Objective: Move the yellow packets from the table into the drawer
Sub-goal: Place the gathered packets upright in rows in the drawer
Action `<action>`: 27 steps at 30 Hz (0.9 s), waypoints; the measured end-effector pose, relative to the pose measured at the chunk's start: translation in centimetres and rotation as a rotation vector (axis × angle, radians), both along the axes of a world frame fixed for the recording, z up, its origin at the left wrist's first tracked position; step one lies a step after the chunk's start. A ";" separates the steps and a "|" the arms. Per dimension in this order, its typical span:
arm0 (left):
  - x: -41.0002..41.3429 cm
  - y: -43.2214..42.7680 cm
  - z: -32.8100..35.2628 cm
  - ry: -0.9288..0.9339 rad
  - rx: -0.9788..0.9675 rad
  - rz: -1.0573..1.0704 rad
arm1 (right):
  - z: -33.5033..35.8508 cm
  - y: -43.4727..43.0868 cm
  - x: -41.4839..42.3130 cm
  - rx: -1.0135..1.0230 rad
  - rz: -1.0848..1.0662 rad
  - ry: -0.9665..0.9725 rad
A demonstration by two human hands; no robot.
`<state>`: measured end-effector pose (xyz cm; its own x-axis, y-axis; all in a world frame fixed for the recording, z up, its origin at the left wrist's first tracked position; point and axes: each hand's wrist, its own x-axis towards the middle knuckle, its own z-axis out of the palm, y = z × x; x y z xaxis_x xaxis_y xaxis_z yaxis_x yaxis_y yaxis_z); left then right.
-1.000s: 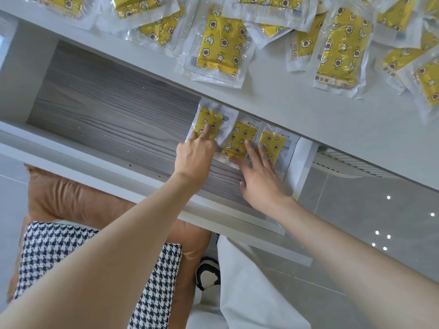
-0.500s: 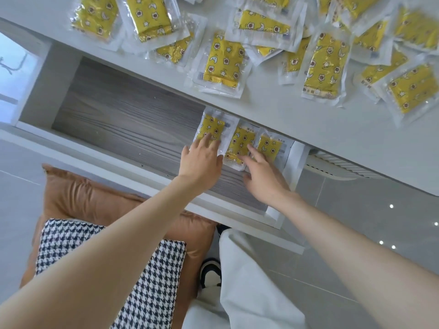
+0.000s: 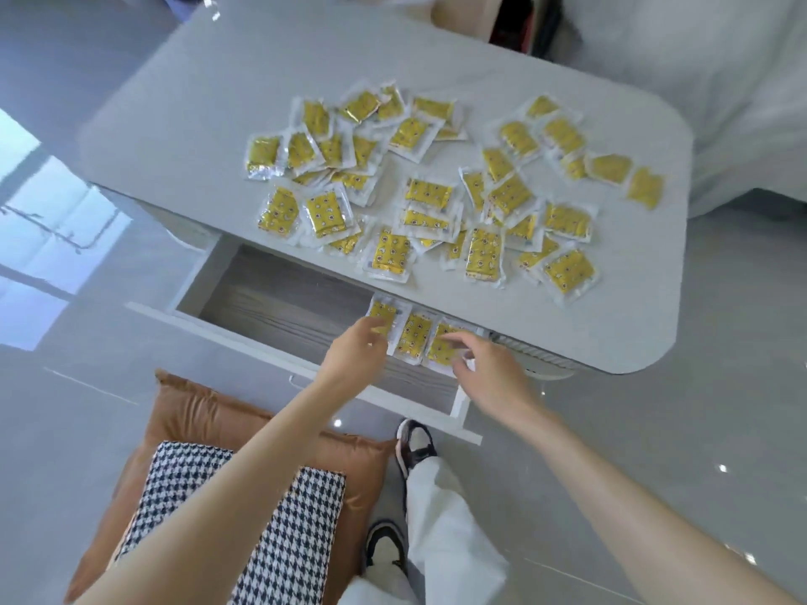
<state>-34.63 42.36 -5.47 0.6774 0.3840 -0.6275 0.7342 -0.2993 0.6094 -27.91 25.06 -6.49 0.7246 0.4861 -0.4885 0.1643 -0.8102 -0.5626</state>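
Note:
Several yellow packets (image 3: 395, 253) in clear wrappers lie scattered over the grey table (image 3: 218, 115). Below its near edge the drawer (image 3: 279, 299) stands pulled out, with a wood-grain bottom. Three packets sit side by side at the drawer's right end; the middle one (image 3: 414, 336) is fully visible. My left hand (image 3: 356, 355) hovers over the left packet, fingers loosely apart, holding nothing. My right hand (image 3: 484, 371) hovers over the right packet, fingers spread and empty. Both hands are blurred.
A brown cushion (image 3: 209, 425) with a houndstooth cushion (image 3: 244, 517) on it lies on the floor at my left. My white trouser leg (image 3: 441, 495) and shoes stand in front of the drawer. White fabric (image 3: 720, 80) lies beyond the table's far right.
Both hands have lifted off the packets in the drawer and drawn back toward me. The camera has pulled back and up, so the whole table shows.

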 end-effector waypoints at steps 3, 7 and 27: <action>-0.5 -1.5 5.1 -0.063 -0.021 -0.035 | 5.9 -1.8 -1.3 0.027 -0.012 -0.035; -0.4 -3.3 11.3 -0.148 -0.028 -0.059 | 12.3 -4.1 -1.9 0.056 -0.068 -0.099; 4.1 -21.2 31.3 -0.310 -0.013 -0.223 | 33.6 -26.5 3.9 0.084 -0.234 -0.279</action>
